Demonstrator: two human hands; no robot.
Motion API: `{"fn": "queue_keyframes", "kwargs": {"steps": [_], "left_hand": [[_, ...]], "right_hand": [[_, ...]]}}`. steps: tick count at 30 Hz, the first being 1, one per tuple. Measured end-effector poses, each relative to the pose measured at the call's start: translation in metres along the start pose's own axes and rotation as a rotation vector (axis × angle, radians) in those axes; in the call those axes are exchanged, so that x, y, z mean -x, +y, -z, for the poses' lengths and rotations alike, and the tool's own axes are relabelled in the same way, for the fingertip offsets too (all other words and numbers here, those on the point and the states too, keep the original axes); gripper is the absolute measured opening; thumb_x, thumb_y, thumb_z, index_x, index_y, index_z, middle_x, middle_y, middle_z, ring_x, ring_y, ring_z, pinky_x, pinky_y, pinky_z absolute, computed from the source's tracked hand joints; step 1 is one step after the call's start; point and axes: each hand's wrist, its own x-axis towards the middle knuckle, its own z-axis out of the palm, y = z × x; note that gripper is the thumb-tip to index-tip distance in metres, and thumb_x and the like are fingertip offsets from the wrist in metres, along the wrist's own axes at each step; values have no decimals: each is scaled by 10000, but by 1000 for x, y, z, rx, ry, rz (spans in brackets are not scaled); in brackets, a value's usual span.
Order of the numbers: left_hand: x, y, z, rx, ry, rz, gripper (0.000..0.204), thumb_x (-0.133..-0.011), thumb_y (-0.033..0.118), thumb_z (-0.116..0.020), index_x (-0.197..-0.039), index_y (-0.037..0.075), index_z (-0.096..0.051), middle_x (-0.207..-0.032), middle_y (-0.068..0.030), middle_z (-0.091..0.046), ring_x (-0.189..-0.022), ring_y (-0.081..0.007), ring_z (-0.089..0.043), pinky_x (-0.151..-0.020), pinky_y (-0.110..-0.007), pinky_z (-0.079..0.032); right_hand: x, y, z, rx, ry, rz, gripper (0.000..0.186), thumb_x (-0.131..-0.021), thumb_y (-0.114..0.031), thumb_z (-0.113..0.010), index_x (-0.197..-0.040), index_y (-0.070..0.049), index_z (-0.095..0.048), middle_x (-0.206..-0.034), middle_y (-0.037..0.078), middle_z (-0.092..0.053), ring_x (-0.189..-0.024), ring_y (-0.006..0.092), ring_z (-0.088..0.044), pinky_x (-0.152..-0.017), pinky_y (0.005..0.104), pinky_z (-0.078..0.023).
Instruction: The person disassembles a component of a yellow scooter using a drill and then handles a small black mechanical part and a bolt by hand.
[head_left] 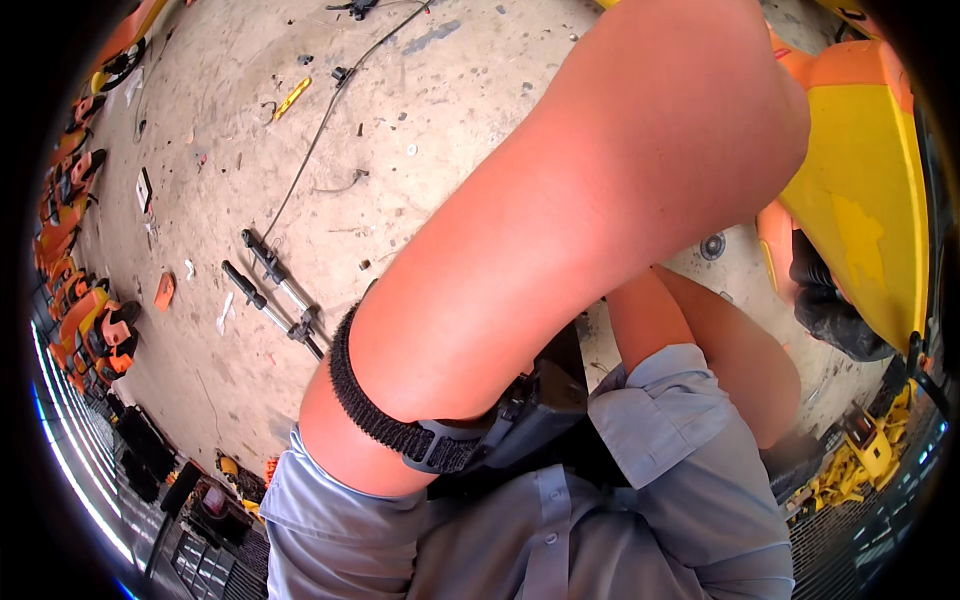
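Close before the head view, my bent left arm (pixel 530 230) crosses from lower left to upper right and covers much of the scene. A black ribbed strap (pixel 380 415) with a dark device goes round it near the rolled sleeve. My left hand lies outside the picture. The right forearm (pixel 645 315), in a turned-up blue-grey sleeve (pixel 690 420), passes behind the left arm, which hides my right hand and anything it holds. Beside that forearm shows a bare knee (pixel 755 375). Nearest on the right stands a large yellow body panel (pixel 860 200) with orange parts.
Two fork-like metal tubes (pixel 280 290) with black ends lie on the stained concrete floor (pixel 400 170), joined by a thin cable (pixel 315 145). A yellow tool-like piece (pixel 292 99) and scraps lie around. Orange machines (pixel 75 240) line the left; yellow parts (pixel 870 450) sit at lower right.
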Motion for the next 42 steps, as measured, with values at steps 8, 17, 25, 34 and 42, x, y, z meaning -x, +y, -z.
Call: {"fn": "queue_keyframes", "kwargs": {"steps": [8,17,25,34,42], "left_hand": [[-12,-1,-11,-87,101,-1,303,-941,167,-525,-1032,-99,-636,-954,-307,-687,-917,-438,-682,-815,-464,-540],[-33,-7,-21,-185,272,19,311,-897,199,-589,-1045,-60,-676,-967,-281,-705,-950,-422,-691,-859,-438,-540],[-15,-31,-10,-185,325,13,425,-1003,383,-558,-966,-9,-717,-856,-161,-721,-783,-320,-682,-742,-413,-536],[4,-32,-15,-88,354,-153,297,-1041,204,-545,-1235,-7,-626,-1015,-98,-698,-926,-200,-651,-851,-348,-531],[34,-6,-12,99,-199,-159,608,-904,237,-786,-1420,26,-543,-1192,-107,-675,-1069,-186,-627,-977,-352,-518]], "right_hand": [[38,-11,9,727,11,328,113,-872,-159,-654,-922,-100,-737,-893,126,-691,-766,274,-708,-569,445,-544],[102,39,103,-828,288,-337,217,-945,-270,-587,-939,-61,-645,-798,118,-688,-714,289,-710,-625,391,-548],[207,134,202,-2165,16,-265,214,-949,-254,-603,-832,-79,-564,-658,50,-553,-524,184,-517,-507,328,-423],[327,129,263,-2128,419,85,205,-1003,-235,-614,-901,-70,-548,-683,54,-571,-574,166,-557,-523,281,-443],[375,112,307,-1964,578,43,155,-1008,-195,-596,-929,-66,-561,-682,37,-574,-577,131,-552,-534,258,-443]]}}
